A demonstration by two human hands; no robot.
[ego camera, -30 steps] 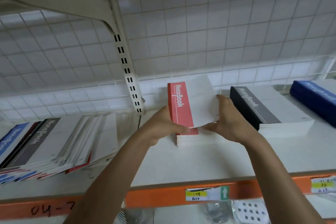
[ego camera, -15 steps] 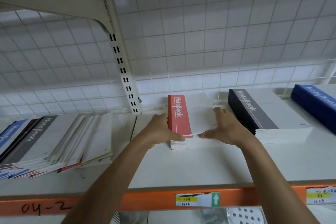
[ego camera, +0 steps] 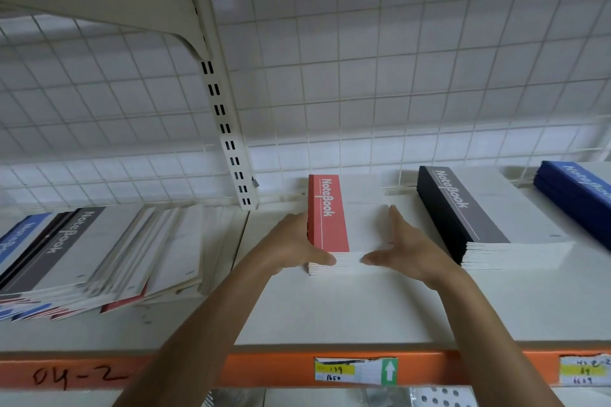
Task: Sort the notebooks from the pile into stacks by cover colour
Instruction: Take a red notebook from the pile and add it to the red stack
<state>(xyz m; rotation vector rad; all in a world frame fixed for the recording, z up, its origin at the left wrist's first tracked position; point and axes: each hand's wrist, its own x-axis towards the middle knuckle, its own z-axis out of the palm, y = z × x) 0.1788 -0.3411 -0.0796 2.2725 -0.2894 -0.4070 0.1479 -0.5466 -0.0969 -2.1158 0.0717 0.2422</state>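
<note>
A stack of red-covered notebooks (ego camera: 330, 218) lies in the middle of the white shelf (ego camera: 347, 307). My left hand (ego camera: 294, 244) presses flat against the stack's left side, thumb on its front edge. My right hand (ego camera: 403, 244) presses against its right side, thumb also on the front edge. A black-covered stack (ego camera: 476, 218) lies to the right, and a blue-covered stack (ego camera: 578, 192) at the far right. The mixed, slumped pile of notebooks (ego camera: 92, 258) lies on the left part of the shelf.
A wire grid (ego camera: 363, 92) backs the shelf and a slotted upright post (ego camera: 228, 129) stands behind the pile's right end. The orange shelf front (ego camera: 264, 370) carries paper labels. Bagged items show on the level below.
The red notebook that I held tilted above the red stack now lies flat on it. Both hands have dropped to the stack's sides and press it square.
</note>
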